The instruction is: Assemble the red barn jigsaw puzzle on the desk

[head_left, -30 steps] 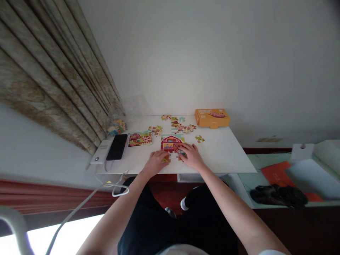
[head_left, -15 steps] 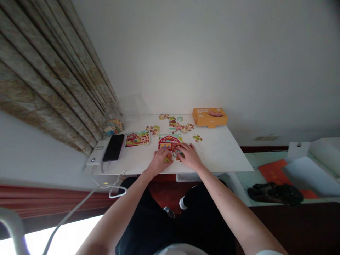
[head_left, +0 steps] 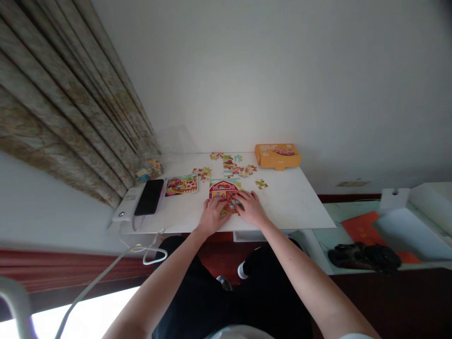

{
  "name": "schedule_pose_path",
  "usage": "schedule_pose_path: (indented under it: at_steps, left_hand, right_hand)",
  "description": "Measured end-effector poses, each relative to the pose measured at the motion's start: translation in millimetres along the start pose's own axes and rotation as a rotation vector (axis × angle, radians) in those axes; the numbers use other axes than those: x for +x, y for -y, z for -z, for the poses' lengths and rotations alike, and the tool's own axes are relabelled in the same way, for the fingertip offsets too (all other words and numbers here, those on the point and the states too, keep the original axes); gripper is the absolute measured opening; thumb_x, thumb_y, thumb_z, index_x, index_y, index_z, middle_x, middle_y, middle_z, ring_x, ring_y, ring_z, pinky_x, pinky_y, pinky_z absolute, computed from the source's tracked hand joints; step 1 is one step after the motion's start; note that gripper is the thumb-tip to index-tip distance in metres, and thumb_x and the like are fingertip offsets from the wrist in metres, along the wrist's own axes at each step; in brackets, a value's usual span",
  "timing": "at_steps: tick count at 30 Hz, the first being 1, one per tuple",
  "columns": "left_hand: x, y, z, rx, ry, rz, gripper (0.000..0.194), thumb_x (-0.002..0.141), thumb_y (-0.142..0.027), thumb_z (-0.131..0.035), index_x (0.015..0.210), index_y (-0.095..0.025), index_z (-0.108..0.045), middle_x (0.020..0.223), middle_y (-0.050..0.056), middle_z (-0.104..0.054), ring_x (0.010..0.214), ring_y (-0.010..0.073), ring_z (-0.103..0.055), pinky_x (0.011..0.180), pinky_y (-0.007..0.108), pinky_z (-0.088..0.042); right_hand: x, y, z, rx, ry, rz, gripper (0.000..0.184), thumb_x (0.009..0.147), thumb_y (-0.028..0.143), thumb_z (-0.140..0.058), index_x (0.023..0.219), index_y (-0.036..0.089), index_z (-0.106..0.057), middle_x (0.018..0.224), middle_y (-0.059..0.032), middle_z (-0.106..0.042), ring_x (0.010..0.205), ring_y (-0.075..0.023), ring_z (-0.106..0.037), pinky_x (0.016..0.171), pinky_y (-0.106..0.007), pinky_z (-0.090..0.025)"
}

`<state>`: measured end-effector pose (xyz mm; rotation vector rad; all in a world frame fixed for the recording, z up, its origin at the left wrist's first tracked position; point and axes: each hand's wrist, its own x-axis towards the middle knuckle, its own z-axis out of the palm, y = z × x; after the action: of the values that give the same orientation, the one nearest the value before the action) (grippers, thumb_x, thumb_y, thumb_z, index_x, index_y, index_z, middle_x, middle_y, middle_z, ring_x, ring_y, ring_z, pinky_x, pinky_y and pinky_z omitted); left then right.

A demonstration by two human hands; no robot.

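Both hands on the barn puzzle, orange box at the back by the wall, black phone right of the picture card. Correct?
No: the head view shows the black phone left of the picture card. The rest holds: left hand and right hand on the barn puzzle, orange box at the back by the wall.

Floral curtain (head_left: 70, 103) hanging left, plain white wall (head_left: 247, 70) behind. Black smartphone (head_left: 149, 197) flat on the table (head_left: 293, 202), left end, white boxy device (head_left: 123, 209) just beside it. White cable (head_left: 95, 278) looping below. Over on my right: open white box (head_left: 413, 235), orange-red sheet (head_left: 360, 227), dark lumpy item (head_left: 363, 256), can't tell what, on a pale shelf (head_left: 356, 209).
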<state>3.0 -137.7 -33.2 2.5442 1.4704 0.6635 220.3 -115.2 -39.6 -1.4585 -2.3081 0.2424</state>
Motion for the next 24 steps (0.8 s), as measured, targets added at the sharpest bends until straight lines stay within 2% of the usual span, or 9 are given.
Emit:
schedule_pose_path:
  at_steps: [4,6,13,24]
  left_hand:
    - [-8.0,5.8,1.2,-0.013,0.112,-0.203,0.044,0.103,-0.041,-0.053,0.141,-0.021,-0.061,0.148,0.013,-0.06,0.142,0.0277,-0.051,0.125,0.054,-0.029]
    - [-9.9,7.5,0.4,-0.004,0.158,-0.236,0.047,0.105,-0.042,-0.048,0.147,-0.024,-0.056,0.151,0.011,-0.058,0.145,0.0264,-0.048,0.128,0.056,-0.023]
    - [-9.5,7.0,-2.4,0.021,0.178,-0.221,0.049,0.107,-0.043,-0.044,0.151,-0.024,-0.052,0.155,0.01,-0.054,0.15,0.0249,-0.042,0.129,0.055,-0.02]
    - [-8.1,4.4,-0.1,-0.001,0.182,-0.176,0.045,0.106,-0.037,-0.048,0.15,-0.027,-0.054,0.155,0.009,-0.054,0.149,0.0239,-0.045,0.129,0.055,-0.019]
  right_hand:
    - [-0.6,-1.0,-1.3,0.002,0.002,0.003,0.036,0.103,0.033,-0.051,0.135,0.028,-0.066,0.148,-0.0101,-0.06,0.138,-0.028,-0.05,0.119,-0.059,-0.03]
    - [-0.7,-1.2,-1.6,0.004,0.0,0.004,0.036,0.103,0.031,-0.049,0.135,0.028,-0.066,0.148,-0.0096,-0.06,0.138,-0.0275,-0.05,0.119,-0.059,-0.03]
    - [-0.4,0.0,-0.6,0.0,-0.008,0.006,0.037,0.104,0.026,-0.044,0.133,0.028,-0.067,0.147,-0.0089,-0.061,0.137,-0.027,-0.051,0.118,-0.058,-0.031]
    - [-1.2,0.5,-1.9,-0.004,-0.015,-0.055,0.038,0.104,0.028,-0.045,0.135,0.029,-0.066,0.149,-0.0101,-0.059,0.14,-0.0284,-0.049,0.12,-0.063,-0.027]
